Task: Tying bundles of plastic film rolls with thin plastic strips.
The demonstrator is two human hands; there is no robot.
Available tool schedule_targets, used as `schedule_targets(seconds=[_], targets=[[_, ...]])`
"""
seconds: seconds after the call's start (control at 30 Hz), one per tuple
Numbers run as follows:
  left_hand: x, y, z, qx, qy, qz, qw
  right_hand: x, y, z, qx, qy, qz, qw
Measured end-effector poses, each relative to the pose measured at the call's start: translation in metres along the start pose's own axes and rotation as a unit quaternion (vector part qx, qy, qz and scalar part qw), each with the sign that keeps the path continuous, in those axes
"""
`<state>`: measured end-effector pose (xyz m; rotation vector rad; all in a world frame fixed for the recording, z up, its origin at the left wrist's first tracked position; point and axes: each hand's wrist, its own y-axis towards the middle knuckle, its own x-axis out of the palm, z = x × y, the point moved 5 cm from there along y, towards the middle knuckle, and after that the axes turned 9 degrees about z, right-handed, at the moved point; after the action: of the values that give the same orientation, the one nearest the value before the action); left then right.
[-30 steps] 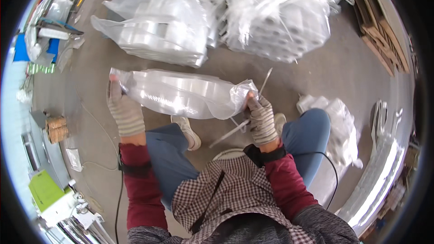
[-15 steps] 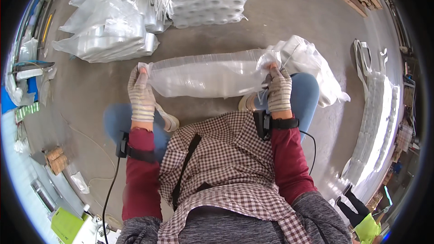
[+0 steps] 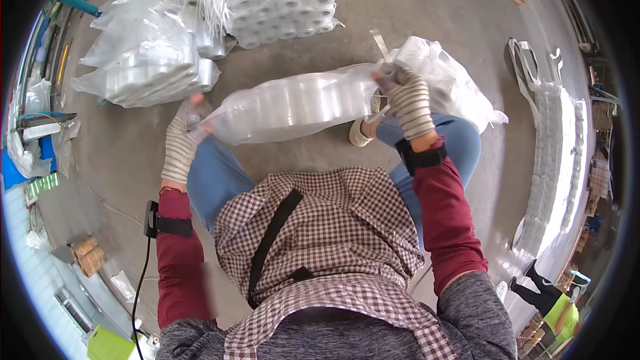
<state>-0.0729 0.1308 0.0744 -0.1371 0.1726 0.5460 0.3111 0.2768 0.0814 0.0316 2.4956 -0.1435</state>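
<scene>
Head view: a transparent bag of rolls [image 3: 293, 108] spans the space between the hands, above the floor [image 3: 407, 3]. The right hand [image 3: 408, 98] grasps the bag's right end. The left hand [image 3: 181, 140] meets its left end; blur obscures that grip. A roll stack [image 3: 287, 3] stands beyond.

Bag [image 3: 293, 107] before apron [image 3: 327, 227], rolls [image 3: 283, 3] beyond

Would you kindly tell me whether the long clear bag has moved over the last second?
Yes: the long clear bag has shifted rightward, judged against the wrapped pile on the floor at upper left.
</scene>
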Motion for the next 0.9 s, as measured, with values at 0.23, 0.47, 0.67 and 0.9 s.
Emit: schedule_targets(seconds=[0.23,0.47,0.67,0.9], targets=[[-0.013,0.027,-0.031,-0.056,0.047,0.066,0.995,-0.002,-0.001,0.037,0.194,0.239,0.016,0.951],[0.124,-0.007,0.097,0.498,0.376,-0.074,0.778,-0.015,-0.006,0.025,0.28,0.205,0.017,0.938],[0.134,0.028,-0.043,-0.258,-0.038,-0.246,0.934,-0.047,0.008,-0.001,-0.011,0.133,0.125,0.983],[0.139,0.042,-0.038,-0.251,0.103,-0.325,0.906,0.078,-0.018,-0.061,-0.379,-0.289,-0.326,0.816]])
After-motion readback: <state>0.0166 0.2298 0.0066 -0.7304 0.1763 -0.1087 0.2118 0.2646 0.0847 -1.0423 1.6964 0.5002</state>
